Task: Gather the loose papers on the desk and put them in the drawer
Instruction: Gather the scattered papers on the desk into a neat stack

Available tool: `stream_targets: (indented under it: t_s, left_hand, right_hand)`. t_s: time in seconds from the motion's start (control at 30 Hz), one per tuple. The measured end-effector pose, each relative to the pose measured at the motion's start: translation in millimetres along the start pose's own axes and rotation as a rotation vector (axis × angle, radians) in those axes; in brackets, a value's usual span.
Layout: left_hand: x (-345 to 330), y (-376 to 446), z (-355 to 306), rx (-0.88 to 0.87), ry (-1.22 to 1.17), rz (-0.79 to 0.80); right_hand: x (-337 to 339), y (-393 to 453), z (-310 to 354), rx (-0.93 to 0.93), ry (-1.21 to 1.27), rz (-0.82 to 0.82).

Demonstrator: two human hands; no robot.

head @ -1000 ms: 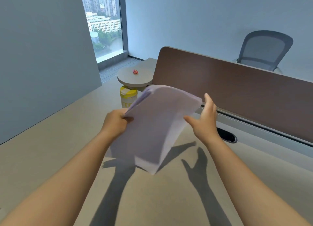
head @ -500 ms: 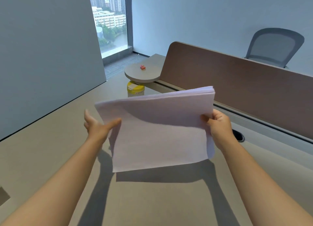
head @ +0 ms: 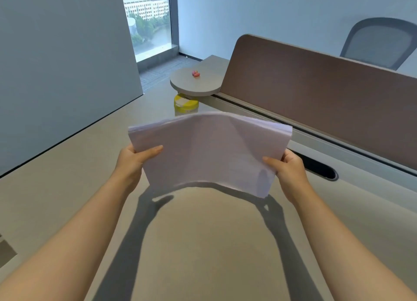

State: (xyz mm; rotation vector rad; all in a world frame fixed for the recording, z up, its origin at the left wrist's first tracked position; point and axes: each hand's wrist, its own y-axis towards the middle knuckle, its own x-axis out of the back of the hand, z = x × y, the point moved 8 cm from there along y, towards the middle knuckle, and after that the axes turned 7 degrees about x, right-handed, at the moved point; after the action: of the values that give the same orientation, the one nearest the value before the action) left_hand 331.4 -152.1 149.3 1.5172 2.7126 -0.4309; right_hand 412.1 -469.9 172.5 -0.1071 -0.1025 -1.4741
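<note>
A stack of white papers is held in the air above the beige desk, bowed upward along its middle. My left hand grips the stack's left edge, thumb on top. My right hand grips the right edge, thumb on top too. The near edge of the stack hangs free above the desk and casts a curved shadow. No drawer is in view.
A yellow-lidded container stands behind the papers, under a round grey shelf with small pink objects. A brown divider panel runs along the desk's far right, with a dark cable slot beside my right hand. A grey partition stands left.
One second ago only my left hand held the stack, tilted. My right hand then took the right edge, and my left hand moved to the left edge. Both now hold the stack level.
</note>
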Motion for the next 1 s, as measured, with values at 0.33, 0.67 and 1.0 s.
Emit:
stream_targets:
  t_s: [0.33,0.67,1.0]
  left_hand:
    - [-8,24,13,-0.031,0.164,0.090]
    - [-12,38,46,0.048,0.178,0.209]
    - [-7,52,80,0.193,0.236,0.105]
  right_hand:
    - [-5,8,-43,-0.152,0.117,-0.059]
    - [-10,5,-85,-0.289,0.101,-0.078]
    - [-8,13,-118,-0.316,-0.037,-0.041]
